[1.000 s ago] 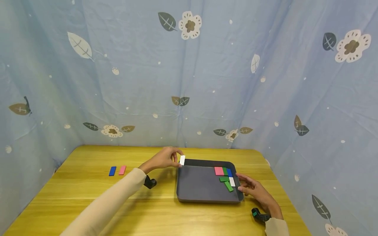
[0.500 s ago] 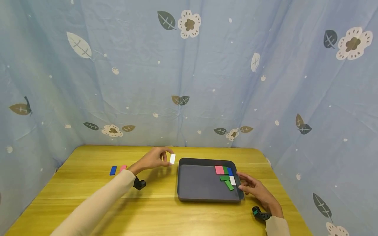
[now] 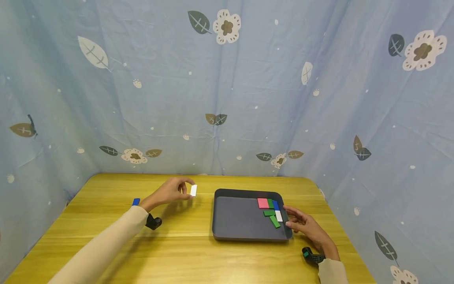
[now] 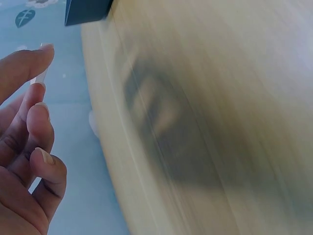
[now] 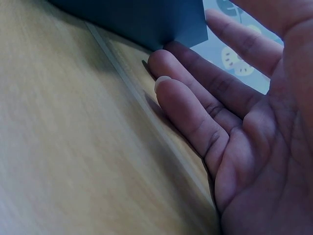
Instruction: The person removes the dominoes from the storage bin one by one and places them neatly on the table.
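Observation:
My left hand (image 3: 169, 192) pinches a small white rectangular tile (image 3: 193, 190) between thumb and fingers, held above the table left of the tray. In the left wrist view only a thin part of this tile (image 4: 40, 77) shows at the fingertips. Beside the right wall of the dark grey tray (image 3: 234, 221) is my right hand (image 3: 310, 229), its fingers loosely extended and touching the wall. Toward the tray's right side lie a pink tile (image 3: 263, 203), a blue tile (image 3: 276, 205), another white tile (image 3: 279, 215) and several green tiles (image 3: 274, 221).
A blue tile (image 3: 136, 201) on the table (image 3: 184, 256) is partly hidden behind my left wrist. Both wrists carry black straps with cameras. A patterned blue curtain (image 3: 170, 98) hangs around the table's back and sides.
My left hand has moved left from the tray's far left corner, still pinching the white tile. Its arm now hides the pink tile on the table. The right hand stays put.

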The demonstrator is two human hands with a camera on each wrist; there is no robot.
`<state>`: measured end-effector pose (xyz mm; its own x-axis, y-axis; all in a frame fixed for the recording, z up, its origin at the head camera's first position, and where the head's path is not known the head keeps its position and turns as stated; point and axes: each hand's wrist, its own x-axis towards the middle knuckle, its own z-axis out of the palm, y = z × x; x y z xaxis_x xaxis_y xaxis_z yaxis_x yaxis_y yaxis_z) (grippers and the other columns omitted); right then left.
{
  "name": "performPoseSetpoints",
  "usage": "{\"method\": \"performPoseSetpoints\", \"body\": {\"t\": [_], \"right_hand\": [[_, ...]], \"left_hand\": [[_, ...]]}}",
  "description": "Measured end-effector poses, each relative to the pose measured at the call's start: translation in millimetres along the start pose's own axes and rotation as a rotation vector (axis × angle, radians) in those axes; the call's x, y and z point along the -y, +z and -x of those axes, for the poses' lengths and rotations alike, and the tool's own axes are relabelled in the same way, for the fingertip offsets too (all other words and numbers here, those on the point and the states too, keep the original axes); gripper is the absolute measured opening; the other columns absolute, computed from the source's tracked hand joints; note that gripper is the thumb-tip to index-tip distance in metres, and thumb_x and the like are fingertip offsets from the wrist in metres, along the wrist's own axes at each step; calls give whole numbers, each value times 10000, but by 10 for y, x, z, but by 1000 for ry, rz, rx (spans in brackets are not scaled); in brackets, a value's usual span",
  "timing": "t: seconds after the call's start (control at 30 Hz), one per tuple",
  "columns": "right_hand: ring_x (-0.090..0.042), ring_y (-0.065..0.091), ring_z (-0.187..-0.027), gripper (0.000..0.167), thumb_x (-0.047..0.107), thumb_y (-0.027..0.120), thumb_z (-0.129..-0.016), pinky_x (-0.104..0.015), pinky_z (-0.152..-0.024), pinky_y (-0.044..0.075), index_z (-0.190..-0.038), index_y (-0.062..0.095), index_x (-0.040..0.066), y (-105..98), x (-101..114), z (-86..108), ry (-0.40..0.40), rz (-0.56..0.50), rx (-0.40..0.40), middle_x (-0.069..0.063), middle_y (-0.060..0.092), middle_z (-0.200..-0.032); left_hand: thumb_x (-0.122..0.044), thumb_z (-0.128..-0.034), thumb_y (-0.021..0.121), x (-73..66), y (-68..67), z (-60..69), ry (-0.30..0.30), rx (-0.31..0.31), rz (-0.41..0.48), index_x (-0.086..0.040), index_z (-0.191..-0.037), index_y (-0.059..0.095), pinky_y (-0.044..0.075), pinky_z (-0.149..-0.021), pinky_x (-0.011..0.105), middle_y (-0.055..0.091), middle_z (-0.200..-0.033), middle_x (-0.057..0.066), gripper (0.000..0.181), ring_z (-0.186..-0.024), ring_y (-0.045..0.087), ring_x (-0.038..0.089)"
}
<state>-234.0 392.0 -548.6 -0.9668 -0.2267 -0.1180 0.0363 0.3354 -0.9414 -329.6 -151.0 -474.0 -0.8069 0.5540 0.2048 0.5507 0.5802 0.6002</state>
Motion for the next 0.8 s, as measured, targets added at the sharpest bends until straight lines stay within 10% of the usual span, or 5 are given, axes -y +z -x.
{"method": "performPoseSetpoints", "body": {"t": [0.8], "right_hand": [[-330,566,-1098,639,238,715,-993,-372,-810,536,-1572,445,256,12,15,13,0,3,-4,-153,462,-1510]], "left_hand": [[-160,-877,841,462,-205,431,-84,-2,-14,-21,-1247,691,458,-588,292,622,-756,-35,423,-642,555,124]]}}
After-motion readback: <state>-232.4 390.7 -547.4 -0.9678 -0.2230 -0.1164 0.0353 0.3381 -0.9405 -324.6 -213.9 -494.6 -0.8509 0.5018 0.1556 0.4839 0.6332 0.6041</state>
